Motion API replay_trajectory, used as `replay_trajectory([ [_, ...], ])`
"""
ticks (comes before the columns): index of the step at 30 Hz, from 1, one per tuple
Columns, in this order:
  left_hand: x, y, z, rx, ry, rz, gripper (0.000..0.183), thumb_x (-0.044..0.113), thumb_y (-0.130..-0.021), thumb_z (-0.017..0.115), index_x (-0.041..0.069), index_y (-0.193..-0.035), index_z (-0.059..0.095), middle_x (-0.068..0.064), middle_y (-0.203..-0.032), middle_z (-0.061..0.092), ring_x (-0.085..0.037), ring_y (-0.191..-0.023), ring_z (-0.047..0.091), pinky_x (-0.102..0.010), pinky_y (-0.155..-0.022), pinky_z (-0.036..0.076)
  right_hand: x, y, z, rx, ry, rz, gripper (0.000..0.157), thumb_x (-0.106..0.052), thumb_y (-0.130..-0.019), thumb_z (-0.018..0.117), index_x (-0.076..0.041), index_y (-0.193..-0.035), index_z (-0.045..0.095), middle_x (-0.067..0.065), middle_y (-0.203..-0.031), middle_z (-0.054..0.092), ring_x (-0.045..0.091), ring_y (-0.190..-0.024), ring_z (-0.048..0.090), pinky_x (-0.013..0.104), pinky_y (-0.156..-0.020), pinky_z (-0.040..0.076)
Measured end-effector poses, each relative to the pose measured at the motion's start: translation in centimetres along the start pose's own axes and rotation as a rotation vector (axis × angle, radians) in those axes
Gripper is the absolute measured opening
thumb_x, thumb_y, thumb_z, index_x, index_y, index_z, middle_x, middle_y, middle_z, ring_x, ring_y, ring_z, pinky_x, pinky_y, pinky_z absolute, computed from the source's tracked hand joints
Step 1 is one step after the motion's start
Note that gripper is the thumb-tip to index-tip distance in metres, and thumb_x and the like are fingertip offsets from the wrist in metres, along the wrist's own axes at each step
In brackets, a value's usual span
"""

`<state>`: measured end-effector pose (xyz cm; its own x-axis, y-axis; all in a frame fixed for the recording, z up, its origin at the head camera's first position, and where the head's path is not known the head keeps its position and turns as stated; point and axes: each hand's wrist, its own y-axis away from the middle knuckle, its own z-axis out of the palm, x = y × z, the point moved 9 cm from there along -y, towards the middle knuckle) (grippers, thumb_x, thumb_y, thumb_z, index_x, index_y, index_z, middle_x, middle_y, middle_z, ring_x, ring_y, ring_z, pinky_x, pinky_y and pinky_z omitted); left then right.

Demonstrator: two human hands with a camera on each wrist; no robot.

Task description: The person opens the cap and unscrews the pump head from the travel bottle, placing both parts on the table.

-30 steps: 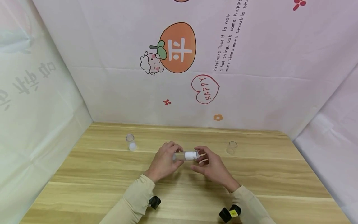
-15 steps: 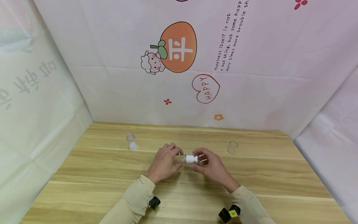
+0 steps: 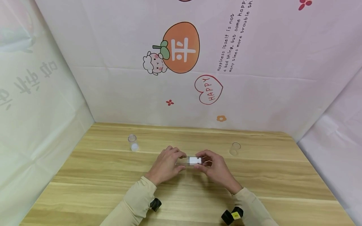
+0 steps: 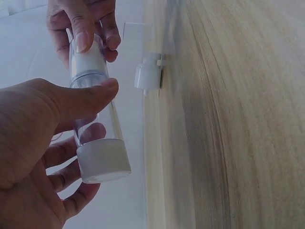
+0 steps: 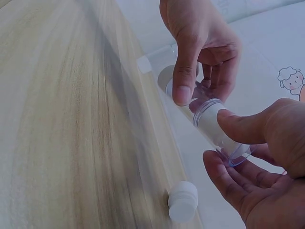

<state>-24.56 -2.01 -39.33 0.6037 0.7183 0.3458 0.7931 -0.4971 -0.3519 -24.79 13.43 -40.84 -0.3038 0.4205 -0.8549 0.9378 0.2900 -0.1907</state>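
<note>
A clear cylindrical bottle lies sideways between my hands, a white part inside its right portion. My left hand grips its left portion, thumb on the near side. The left wrist view shows the bottle's white base below that thumb. With thumb and fingers, my right hand holds the other, clear end. A ridged ring circles the bottle between the hands in the right wrist view. A small white stepped piece, seemingly a pump head, stands on the table beyond; I cannot pick it out in the head view.
At the back left of the wooden table is a clear tube with a white end. A clear cap stands back right. Printed cloth rises behind the table, with cloth walls at both sides.
Both hands have brought the bottle slightly toward me and to the right. My right thumb and fingers have come in closer round its end. The pieces on the table stay put.
</note>
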Motion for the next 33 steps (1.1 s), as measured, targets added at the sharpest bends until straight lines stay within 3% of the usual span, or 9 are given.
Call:
replay_trajectory([
  [12,0.21,0.08,-0.08,0.008,-0.023,0.02,0.034,0.027,-0.083,0.086,0.014,-0.112,0.074,0.002,-0.102,0.068,-0.015,-0.09,0.06,-0.031,-0.072,0.052,-0.07,0.08,-0.24,0.029,-0.015,-0.014,0.027,-0.004,-0.085,0.081,-0.006,-0.11,0.07,0.007,-0.101,0.072,0.022,-0.087,0.066,0.036,-0.077,0.058],
  [20,0.37,0.21,-0.33,0.042,-0.055,0.02,0.036,0.032,-0.081,0.086,0.014,-0.111,0.076,0.002,-0.097,0.069,-0.016,-0.084,0.062,-0.034,-0.065,0.052,-0.11,0.05,-0.25,0.036,0.003,-0.01,0.028,-0.003,-0.085,0.081,-0.006,-0.109,0.07,0.007,-0.101,0.07,0.022,-0.086,0.065,0.036,-0.078,0.057],
  [33,0.48,-0.07,-0.68,0.054,-0.032,0.029,0.035,0.031,-0.078,0.089,0.013,-0.107,0.079,0.0,-0.093,0.072,-0.014,-0.077,0.062,-0.032,-0.065,0.052,-0.4,0.26,-0.53,0.068,-0.005,-0.039,0.029,0.0,-0.083,0.082,-0.006,-0.109,0.07,0.007,-0.099,0.069,0.022,-0.086,0.065,0.036,-0.078,0.058],
])
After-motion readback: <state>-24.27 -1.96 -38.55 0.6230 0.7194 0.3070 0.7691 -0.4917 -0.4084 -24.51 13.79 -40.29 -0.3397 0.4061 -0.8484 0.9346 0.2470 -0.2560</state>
